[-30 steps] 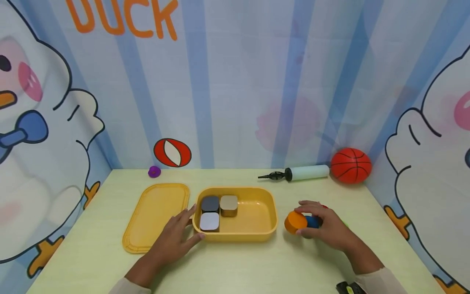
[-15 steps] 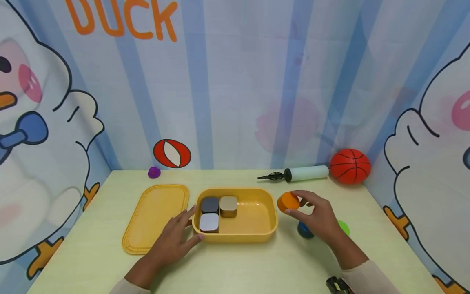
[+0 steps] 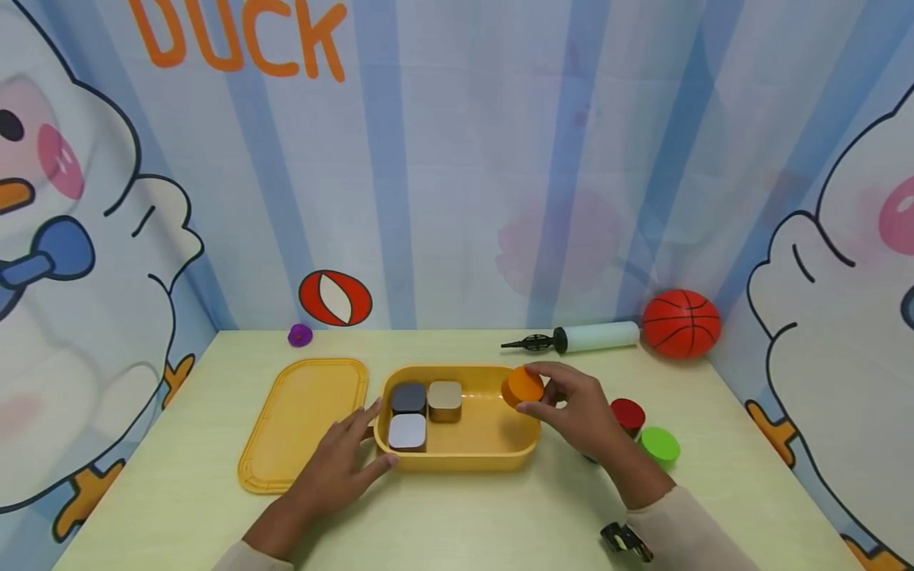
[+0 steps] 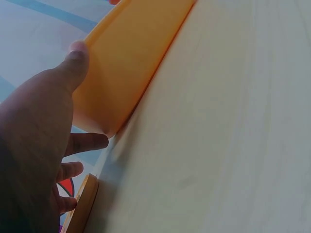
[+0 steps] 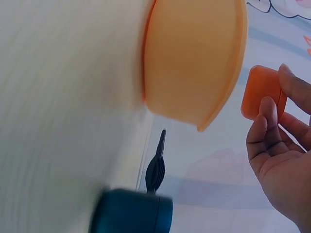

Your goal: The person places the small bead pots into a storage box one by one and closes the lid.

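My right hand (image 3: 581, 412) pinches a small orange round tub (image 3: 523, 386) between thumb and fingers. It holds the tub above the right end of a yellow rectangular box (image 3: 464, 461). In the right wrist view the orange tub (image 5: 262, 92) shows a seam near one end. My left hand (image 3: 336, 468) rests against the box's left end, fingers extended and thumb at the front rim. Inside the box, at its left, sit a dark grey square piece (image 3: 409, 395), a pale one (image 3: 407, 431) and a tan one (image 3: 445, 396).
Right of the box stand a red tub (image 3: 628, 415), a green tub (image 3: 660, 446) and a blue tub (image 5: 129, 211). A yellow lid (image 3: 307, 420) lies left of the box. Behind are a hand pump (image 3: 596, 336), a red ball (image 3: 681, 323) and a small purple object (image 3: 300, 335).
My right hand has lifted the orange tub from beside the blue one and carried it left over the box. The red and green tubs have come into fuller view. My left hand stays put.
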`<state>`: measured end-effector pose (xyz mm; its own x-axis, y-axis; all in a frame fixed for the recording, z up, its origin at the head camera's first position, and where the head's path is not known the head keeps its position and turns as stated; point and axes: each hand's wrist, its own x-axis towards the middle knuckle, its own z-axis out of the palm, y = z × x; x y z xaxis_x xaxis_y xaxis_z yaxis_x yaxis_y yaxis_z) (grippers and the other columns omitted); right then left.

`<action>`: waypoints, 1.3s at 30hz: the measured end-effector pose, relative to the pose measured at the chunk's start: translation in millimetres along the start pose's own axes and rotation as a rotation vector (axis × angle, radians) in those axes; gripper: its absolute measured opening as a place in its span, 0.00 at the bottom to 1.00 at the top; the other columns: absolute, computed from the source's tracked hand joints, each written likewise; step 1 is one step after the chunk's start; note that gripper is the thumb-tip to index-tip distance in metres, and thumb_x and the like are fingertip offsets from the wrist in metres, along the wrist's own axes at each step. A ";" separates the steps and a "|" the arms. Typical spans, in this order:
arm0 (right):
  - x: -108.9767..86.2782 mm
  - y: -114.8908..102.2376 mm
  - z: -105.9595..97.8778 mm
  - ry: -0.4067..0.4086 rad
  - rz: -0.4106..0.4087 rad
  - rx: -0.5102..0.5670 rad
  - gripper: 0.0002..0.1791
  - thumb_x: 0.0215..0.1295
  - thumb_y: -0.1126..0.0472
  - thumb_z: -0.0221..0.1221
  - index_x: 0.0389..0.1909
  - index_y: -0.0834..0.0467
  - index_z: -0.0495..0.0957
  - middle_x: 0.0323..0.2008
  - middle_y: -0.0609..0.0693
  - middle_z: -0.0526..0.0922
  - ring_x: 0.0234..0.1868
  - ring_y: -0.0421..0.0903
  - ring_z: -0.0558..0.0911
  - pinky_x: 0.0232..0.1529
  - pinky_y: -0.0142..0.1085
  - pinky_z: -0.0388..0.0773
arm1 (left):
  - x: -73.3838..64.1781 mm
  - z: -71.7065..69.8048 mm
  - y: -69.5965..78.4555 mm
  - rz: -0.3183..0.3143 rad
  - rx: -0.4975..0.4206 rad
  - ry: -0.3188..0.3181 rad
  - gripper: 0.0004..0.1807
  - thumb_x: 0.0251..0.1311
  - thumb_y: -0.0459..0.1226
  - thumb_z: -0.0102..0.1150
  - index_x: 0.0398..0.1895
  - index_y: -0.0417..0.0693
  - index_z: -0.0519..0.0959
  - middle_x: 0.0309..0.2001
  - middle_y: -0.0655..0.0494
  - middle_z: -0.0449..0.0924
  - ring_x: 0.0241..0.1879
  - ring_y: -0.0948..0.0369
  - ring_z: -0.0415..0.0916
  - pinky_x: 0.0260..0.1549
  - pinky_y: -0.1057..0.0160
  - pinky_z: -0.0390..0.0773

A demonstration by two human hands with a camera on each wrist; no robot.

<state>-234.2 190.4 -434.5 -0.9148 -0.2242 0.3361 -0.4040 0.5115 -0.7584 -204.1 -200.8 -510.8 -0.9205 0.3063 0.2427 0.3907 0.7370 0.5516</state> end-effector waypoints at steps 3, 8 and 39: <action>3.1 -4.3 6.3 -0.019 0.004 0.029 0.31 0.62 0.64 0.78 0.67 0.58 0.84 0.56 0.57 0.89 0.34 0.43 0.82 0.39 0.30 0.85 | 0.5 -0.1 0.2 -0.004 0.001 -0.005 0.51 0.73 0.59 0.67 0.90 0.52 0.56 0.79 0.36 0.71 0.66 0.44 0.84 0.78 0.28 0.63; 8.1 -10.5 20.2 -0.046 0.005 0.045 0.29 0.63 0.64 0.78 0.66 0.60 0.84 0.55 0.58 0.89 0.35 0.44 0.82 0.40 0.30 0.85 | 1.2 -0.8 0.1 -0.008 0.007 -0.005 0.50 0.73 0.59 0.66 0.90 0.53 0.55 0.80 0.36 0.70 0.67 0.44 0.83 0.77 0.28 0.64; 24.9 -31.7 75.5 -0.419 0.024 -0.027 0.28 0.64 0.59 0.79 0.65 0.56 0.86 0.61 0.56 0.89 0.39 0.46 0.85 0.33 0.34 0.84 | 1.4 0.3 0.9 -0.016 0.022 -0.011 0.51 0.73 0.61 0.66 0.90 0.53 0.55 0.79 0.45 0.73 0.67 0.47 0.83 0.74 0.34 0.70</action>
<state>-244.4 105.9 -444.2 -0.8479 -0.5270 0.0581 -0.3875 0.5412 -0.7463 -205.0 -199.6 -510.2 -0.9266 0.3013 0.2252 0.3761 0.7545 0.5379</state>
